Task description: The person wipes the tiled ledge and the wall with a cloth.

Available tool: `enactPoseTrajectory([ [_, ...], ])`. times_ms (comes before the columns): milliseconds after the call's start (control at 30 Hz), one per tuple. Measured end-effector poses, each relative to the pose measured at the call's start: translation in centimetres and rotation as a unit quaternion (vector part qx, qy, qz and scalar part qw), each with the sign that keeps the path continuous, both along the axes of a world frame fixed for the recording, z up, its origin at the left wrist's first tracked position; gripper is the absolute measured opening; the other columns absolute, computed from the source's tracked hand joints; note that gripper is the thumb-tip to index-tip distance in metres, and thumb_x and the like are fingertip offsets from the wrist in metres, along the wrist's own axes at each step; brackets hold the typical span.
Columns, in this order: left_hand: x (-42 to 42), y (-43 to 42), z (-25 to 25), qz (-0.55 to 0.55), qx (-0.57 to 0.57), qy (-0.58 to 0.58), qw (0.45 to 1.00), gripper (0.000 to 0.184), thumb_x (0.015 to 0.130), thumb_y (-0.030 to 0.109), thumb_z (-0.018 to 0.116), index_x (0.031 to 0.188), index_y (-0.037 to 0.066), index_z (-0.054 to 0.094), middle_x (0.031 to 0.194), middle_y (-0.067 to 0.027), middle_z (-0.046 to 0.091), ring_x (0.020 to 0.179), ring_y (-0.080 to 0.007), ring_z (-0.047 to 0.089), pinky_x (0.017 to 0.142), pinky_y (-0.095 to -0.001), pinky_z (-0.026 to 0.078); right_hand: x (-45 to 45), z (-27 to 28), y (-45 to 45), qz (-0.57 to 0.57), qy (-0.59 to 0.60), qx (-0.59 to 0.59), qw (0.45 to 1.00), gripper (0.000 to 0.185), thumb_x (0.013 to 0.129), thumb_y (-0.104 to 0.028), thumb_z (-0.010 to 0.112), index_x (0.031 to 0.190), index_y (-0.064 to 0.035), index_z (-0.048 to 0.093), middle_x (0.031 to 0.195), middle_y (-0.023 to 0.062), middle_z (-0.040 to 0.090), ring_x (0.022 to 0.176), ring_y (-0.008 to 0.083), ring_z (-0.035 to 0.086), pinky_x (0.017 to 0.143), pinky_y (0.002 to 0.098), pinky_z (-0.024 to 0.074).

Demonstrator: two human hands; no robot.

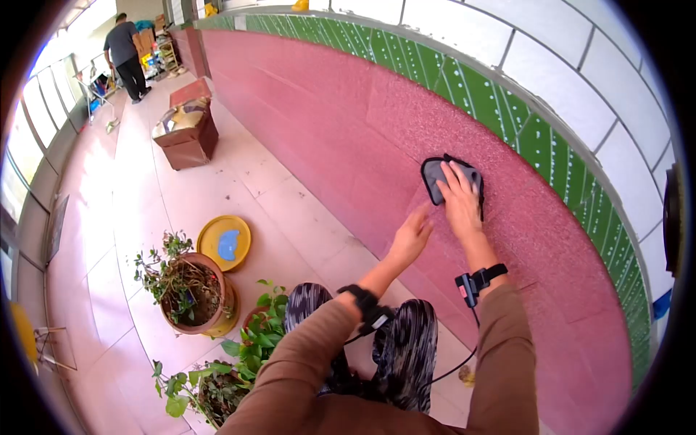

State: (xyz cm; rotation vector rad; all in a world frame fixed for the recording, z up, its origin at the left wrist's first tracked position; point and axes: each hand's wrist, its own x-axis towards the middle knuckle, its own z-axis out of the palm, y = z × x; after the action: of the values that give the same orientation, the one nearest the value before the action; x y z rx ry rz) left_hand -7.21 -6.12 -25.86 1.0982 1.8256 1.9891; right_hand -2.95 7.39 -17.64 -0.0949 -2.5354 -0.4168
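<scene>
A grey cloth with a black edge [433,174] lies against the pink wall [326,109]. My right hand [460,199] presses flat on the cloth, its fingers stretched out over it. Lower and to the left, my left hand [413,233] is in front of the wall, apart from the cloth, with its fingers partly extended and nothing visible in them. Black straps with small devices are around both wrists.
Potted plants [192,293] stand on the tiled floor at the lower left, beside a yellow dish [243,225] with a blue cloth. Farther back are a brown box [190,145] and a person [125,54]. A green tiled band [540,141] runs above the pink wall.
</scene>
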Motion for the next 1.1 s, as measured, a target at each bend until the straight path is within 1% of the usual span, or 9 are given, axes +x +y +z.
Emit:
enactPoseTrajectory([
  [167, 0.4, 5.4, 3.9, -0.001, 0.15, -0.228, 0.962, 0.05, 0.097, 0.037, 0.041, 0.135, 0.005, 0.038, 0.128, -0.0089, 0.049, 0.119, -0.0199, 0.045, 0.103, -0.0306, 0.032, 1.5, 0.9, -2.8, 0.019, 0.101, -0.393, 0.914, 0.054, 0.078, -0.006, 0.058, 0.129, -0.0102, 0.041, 0.133, 0.0139, 0.044, 0.119, 0.037, 0.045, 0.096, 0.0419, 0.0416],
  [267, 1.2, 5.9, 4.0, -0.108, 0.252, -0.352, 0.895, 0.053, 0.096, 0.048, 0.037, 0.129, 0.008, 0.045, 0.124, -0.0086, 0.052, 0.114, -0.0219, 0.05, 0.1, -0.0337, 0.036, 4.2, 2.2, -3.8, 0.045, 0.005, -0.45, 0.892, 0.057, 0.08, -0.007, 0.057, 0.133, -0.0072, 0.035, 0.135, 0.0174, 0.041, 0.122, 0.0383, 0.042, 0.099, 0.041, 0.0388],
  [333, 1.5, 6.1, 3.8, -0.199, 0.322, -0.586, 0.717, 0.049, 0.095, 0.048, 0.038, 0.122, 0.009, 0.05, 0.119, -0.0099, 0.056, 0.109, -0.0247, 0.054, 0.096, -0.0383, 0.041, 7.8, 5.4, -6.5, 0.111, 0.012, -0.34, 0.934, 0.054, 0.081, -0.003, 0.054, 0.132, -0.0044, 0.038, 0.134, 0.0197, 0.043, 0.124, 0.0376, 0.041, 0.102, 0.0414, 0.0351],
  [500, -1.1, -0.6, 8.3, -0.157, 0.512, -0.498, 0.682, 0.046, 0.096, 0.04, 0.04, 0.123, 0.004, 0.049, 0.121, -0.0112, 0.056, 0.113, -0.0256, 0.053, 0.099, -0.0421, 0.041, 22.6, 14.4, -8.1, 0.078, 0.263, -0.005, 0.962, 0.03, 0.083, -0.008, 0.054, 0.114, -0.0049, 0.055, 0.124, 0.0156, 0.053, 0.122, 0.0389, 0.042, 0.102, 0.0508, 0.0316],
  [600, -7.2, -2.5, 7.3, -0.083, 0.566, -0.421, 0.704, 0.043, 0.095, 0.035, 0.043, 0.122, 0.003, 0.05, 0.122, -0.0129, 0.056, 0.11, -0.0267, 0.055, 0.095, -0.0409, 0.045, 29.6, 16.3, -3.0, -0.151, 0.254, 0.218, 0.93, 0.036, 0.094, -0.025, 0.045, 0.126, -0.0089, 0.048, 0.134, 0.0112, 0.047, 0.132, 0.033, 0.033, 0.106, 0.0514, 0.0261],
  [833, -13.3, -2.5, 2.7, -0.371, 0.606, -0.492, 0.503, 0.033, 0.092, 0.026, 0.044, 0.111, 0.002, 0.057, 0.112, -0.0123, 0.06, 0.095, -0.0276, 0.062, 0.077, -0.0365, 0.055, 29.1, 16.7, 1.2, -0.326, 0.16, 0.217, 0.906, 0.052, 0.093, -0.038, 0.046, 0.137, -0.011, 0.04, 0.139, 0.0043, 0.043, 0.132, 0.0271, 0.034, 0.108, 0.0488, 0.0237],
  [867, -14.2, -2.4, 2.8, -0.366, 0.609, -0.492, 0.503, 0.033, 0.092, 0.026, 0.044, 0.111, 0.002, 0.057, 0.112, -0.0123, 0.06, 0.095, -0.0276, 0.062, 0.077, -0.0365, 0.055, 28.8, 16.6, 1.7, -0.323, 0.158, 0.221, 0.907, 0.051, 0.093, -0.037, 0.047, 0.136, -0.0098, 0.041, 0.138, 0.0057, 0.044, 0.131, 0.0272, 0.036, 0.107, 0.0467, 0.0256],
  [967, -15.5, -2.1, 5.6, -0.019, 0.545, -0.447, 0.709, 0.035, 0.095, 0.019, 0.041, 0.126, 0.005, 0.048, 0.117, -0.0139, 0.056, 0.102, -0.0243, 0.057, 0.091, -0.0369, 0.047, 29.9, 16.6, 4.2, -0.289, 0.183, 0.185, 0.921, 0.049, 0.094, -0.035, 0.047, 0.133, -0.0068, 0.044, 0.135, 0.009, 0.047, 0.127, 0.0263, 0.041, 0.106, 0.0421, 0.0298],
  [1100, -21.5, -0.8, 6.6, 0.194, 0.484, -0.277, 0.807, 0.042, 0.095, 0.014, 0.04, 0.135, 0.006, 0.038, 0.129, -0.0154, 0.048, 0.115, -0.0246, 0.049, 0.1, -0.0347, 0.039, 29.8, 16.6, 5.8, -0.243, 0.247, 0.07, 0.936, 0.04, 0.097, -0.025, 0.045, 0.129, -0.0031, 0.049, 0.132, 0.0111, 0.05, 0.12, 0.0251, 0.048, 0.1, 0.0346, 0.0349],
])
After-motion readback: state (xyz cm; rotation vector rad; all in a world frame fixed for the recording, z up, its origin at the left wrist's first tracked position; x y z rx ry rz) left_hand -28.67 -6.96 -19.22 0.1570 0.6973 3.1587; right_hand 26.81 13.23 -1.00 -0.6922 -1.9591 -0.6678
